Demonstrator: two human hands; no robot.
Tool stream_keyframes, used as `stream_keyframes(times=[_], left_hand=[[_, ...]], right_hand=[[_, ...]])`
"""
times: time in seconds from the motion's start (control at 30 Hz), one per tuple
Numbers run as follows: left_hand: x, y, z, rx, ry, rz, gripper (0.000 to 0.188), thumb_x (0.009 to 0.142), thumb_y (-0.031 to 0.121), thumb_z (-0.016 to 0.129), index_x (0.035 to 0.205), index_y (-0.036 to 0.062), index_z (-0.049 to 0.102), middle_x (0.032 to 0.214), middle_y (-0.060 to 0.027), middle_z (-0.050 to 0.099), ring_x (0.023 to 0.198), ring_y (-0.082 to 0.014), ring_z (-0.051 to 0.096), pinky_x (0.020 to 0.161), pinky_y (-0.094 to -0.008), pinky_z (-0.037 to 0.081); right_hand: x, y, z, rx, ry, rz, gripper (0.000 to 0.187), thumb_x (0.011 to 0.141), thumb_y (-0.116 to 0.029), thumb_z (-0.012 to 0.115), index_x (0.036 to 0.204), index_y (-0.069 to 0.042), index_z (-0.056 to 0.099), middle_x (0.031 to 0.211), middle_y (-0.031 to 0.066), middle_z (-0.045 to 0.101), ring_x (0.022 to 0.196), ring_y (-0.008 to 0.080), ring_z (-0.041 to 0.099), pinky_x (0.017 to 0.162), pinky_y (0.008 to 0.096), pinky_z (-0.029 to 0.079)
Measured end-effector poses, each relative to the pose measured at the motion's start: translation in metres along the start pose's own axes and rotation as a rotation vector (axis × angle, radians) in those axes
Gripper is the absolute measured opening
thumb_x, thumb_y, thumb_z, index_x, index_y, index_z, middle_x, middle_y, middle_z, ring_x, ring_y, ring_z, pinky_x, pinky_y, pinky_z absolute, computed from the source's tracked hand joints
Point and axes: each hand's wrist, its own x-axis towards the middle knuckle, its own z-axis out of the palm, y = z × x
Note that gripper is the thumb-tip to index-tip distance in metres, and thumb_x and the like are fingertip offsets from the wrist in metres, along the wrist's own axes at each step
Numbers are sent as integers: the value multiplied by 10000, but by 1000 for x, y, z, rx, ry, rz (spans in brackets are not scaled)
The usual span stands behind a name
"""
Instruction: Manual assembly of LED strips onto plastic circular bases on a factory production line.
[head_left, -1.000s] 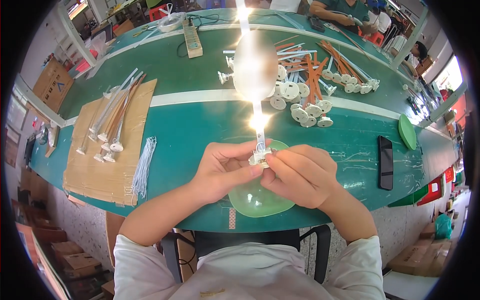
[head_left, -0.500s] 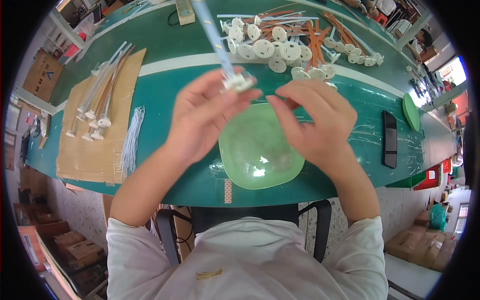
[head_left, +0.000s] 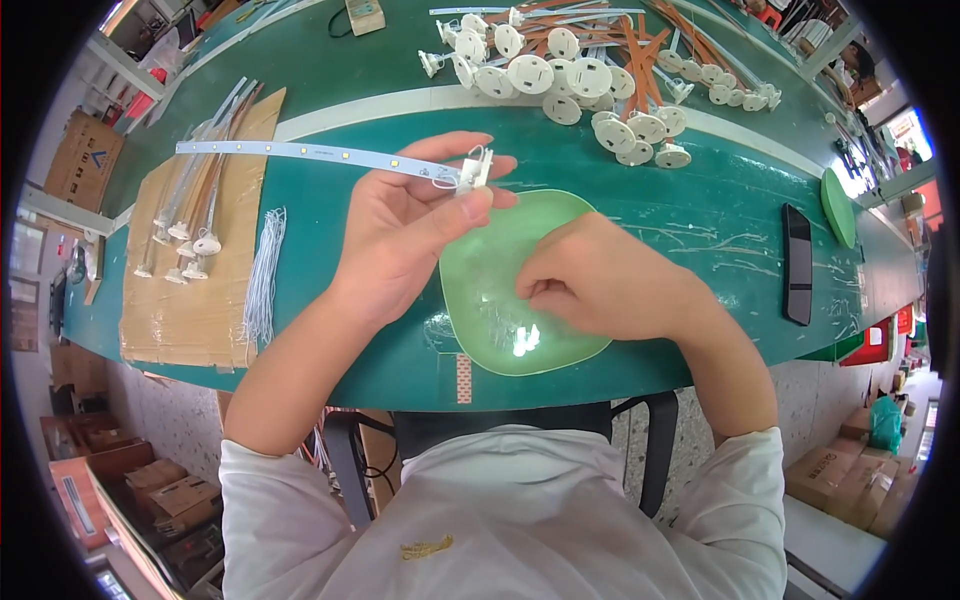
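My left hand point(head_left: 392, 240) pinches the white plastic end piece point(head_left: 474, 172) of an LED strip point(head_left: 305, 152) between thumb and fingers. The pale blue strip stretches leftward from it, its small yellowish LEDs facing up, and thin white wires loop at the joint. Over the green plastic dish point(head_left: 478, 310), my right hand point(head_left: 615, 278) is closed, with thumb and fingertips pressed together low above the dish's surface. Whatever those fingertips hold, if anything, is too small or hidden to make out.
On the left, several finished-looking strips point(head_left: 208, 215) lie on cardboard point(head_left: 150, 320), beside a bundle of white wires point(head_left: 265, 270). A pile of strips with round white ends point(head_left: 530, 75) lies at the back. A black phone-like object point(head_left: 797, 265) and another green dish point(head_left: 838, 208) are at right.
The LED strip has swung from pointing away to pointing left in my left hand. My right hand has moved away from the end piece and down over the green dish.
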Motion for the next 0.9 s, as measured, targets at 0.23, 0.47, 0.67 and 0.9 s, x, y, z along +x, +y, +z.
stream_keyframes(times=[0.23, 0.47, 0.67, 0.9], left_hand=[[-2, 7, -4, -141, -24, 23, 506, 868, 43, 702, 1335, -22, 518, 1271, -212, 607, 1085, -270, 649, 920, -357, 508], [-5, 0, 5, -209, 3, 65, 516, 859, 2, 694, 1344, -14, 516, 1330, -183, 574, 1179, -271, 593, 1001, -393, 475], [-8, 2, 5, -245, -54, 0, 521, 841, -34, 695, 1334, -15, 529, 1356, -185, 553, 1184, -271, 583, 1034, -415, 465], [-10, 2, 4, -94, -90, 13, 518, 820, -25, 720, 1311, -15, 557, 1256, -213, 620, 1184, -266, 601, 982, -361, 496]], right_hand=[[-1, 2, -19, 187, 171, 6, 58, 785, -36, 707, 841, -22, 699, 756, 85, 667, 641, 196, 628, 587, 299, 498], [0, -10, -20, 465, 421, -8, 46, 857, -9, 674, 892, 13, 695, 885, 48, 685, 701, 121, 637, 610, 239, 514], [1, -12, -16, 788, 487, 135, 88, 905, -24, 645, 968, 32, 673, 869, 60, 680, 730, 92, 642, 640, 224, 531], [3, -11, -10, 638, 558, 135, 101, 920, -6, 618, 1017, 20, 624, 875, 67, 684, 738, 89, 644, 647, 222, 533]])
